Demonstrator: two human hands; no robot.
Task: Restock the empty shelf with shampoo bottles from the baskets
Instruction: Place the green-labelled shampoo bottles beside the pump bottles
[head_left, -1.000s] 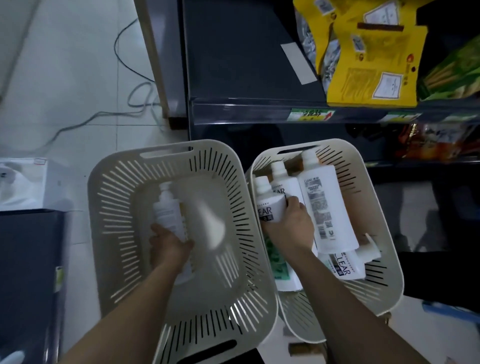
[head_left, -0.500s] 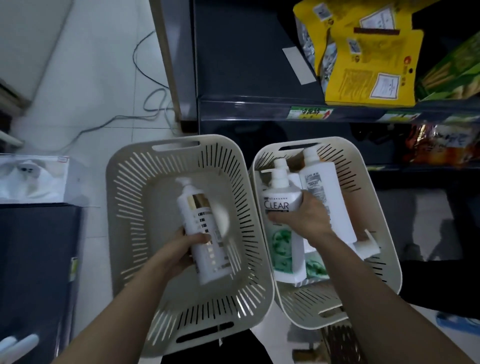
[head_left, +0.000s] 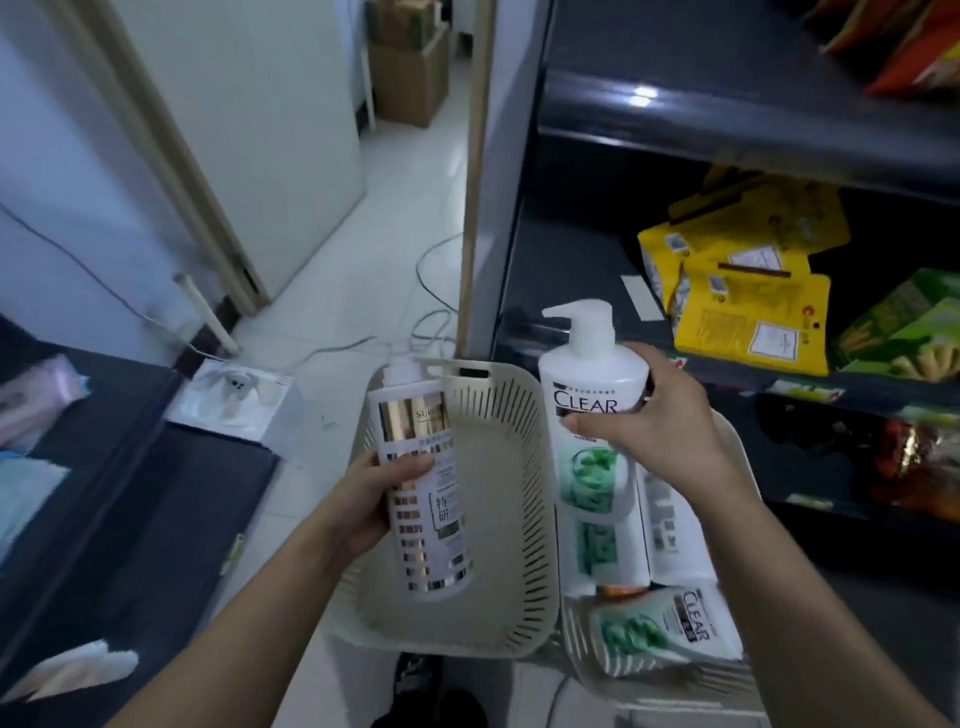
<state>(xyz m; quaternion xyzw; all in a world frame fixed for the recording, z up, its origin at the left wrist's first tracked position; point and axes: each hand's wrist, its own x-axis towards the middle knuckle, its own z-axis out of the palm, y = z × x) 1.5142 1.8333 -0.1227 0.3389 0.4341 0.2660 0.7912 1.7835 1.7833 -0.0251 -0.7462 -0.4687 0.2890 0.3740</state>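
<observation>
My left hand grips a white bottle with gold bands, held upright above the left basket, which holds nothing else. My right hand grips a white-and-green CLEAR pump bottle, lifted above the right basket. Several more CLEAR bottles lie in that right basket. The dark shelf just beyond the baskets is bare on its left part.
Yellow packets and green packs fill the shelf's right side. A higher shelf hangs above. Cables trail over the white floor. A white box and a dark counter stand at left.
Both hands have lifted their bottles up out of the baskets. My view has tilted upward, showing more of the shelves and the floor beyond.
</observation>
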